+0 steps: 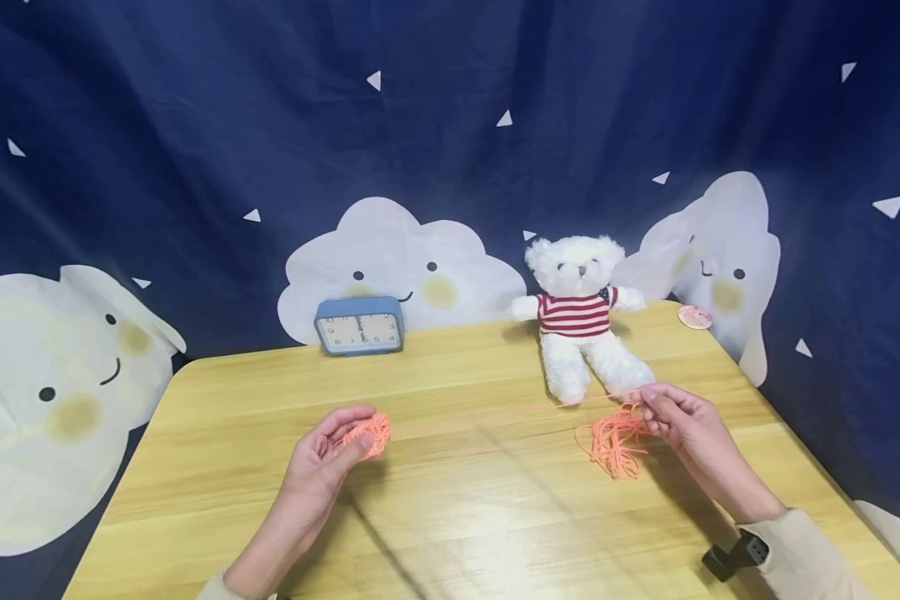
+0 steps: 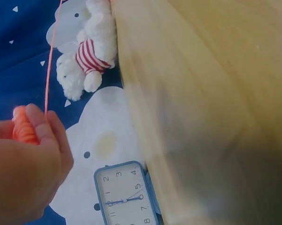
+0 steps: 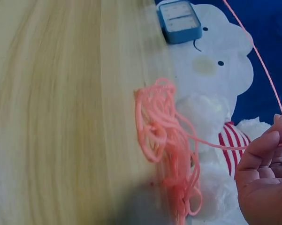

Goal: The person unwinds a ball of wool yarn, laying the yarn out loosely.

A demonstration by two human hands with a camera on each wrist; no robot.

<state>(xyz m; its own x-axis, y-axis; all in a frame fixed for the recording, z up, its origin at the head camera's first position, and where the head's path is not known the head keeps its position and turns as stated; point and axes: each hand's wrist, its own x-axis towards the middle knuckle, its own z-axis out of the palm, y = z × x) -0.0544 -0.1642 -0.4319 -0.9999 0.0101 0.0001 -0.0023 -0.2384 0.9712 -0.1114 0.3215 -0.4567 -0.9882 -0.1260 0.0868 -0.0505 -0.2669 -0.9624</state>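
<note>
1. Two hands at work, and your left hand (image 1: 317, 458) has its fingers clamped on a small orange yarn bundle (image 1: 376, 434) above the surface (image 1: 450, 500).
2. Your right hand (image 1: 681, 422) pinches an orange strand (image 2: 47, 84), fingers together on it, and that strand stretches taut across to your left.
3. Just beside your right hand sits the loose tangle (image 1: 617, 443), near the feet of the white bear (image 1: 576, 315).
4. Beyond the bundle, a blue clock (image 1: 360, 329) stands on the surface.

We see the right hand (image 3: 265, 174) pinching one strand (image 3: 225, 147) of tangled coral yarn (image 3: 164, 124). Near the edge of the table (image 3: 61, 112), we notice a blue clock (image 3: 179, 21) and a white bear (image 3: 227, 161) in striped shirt (image 3: 233, 138).
</note>
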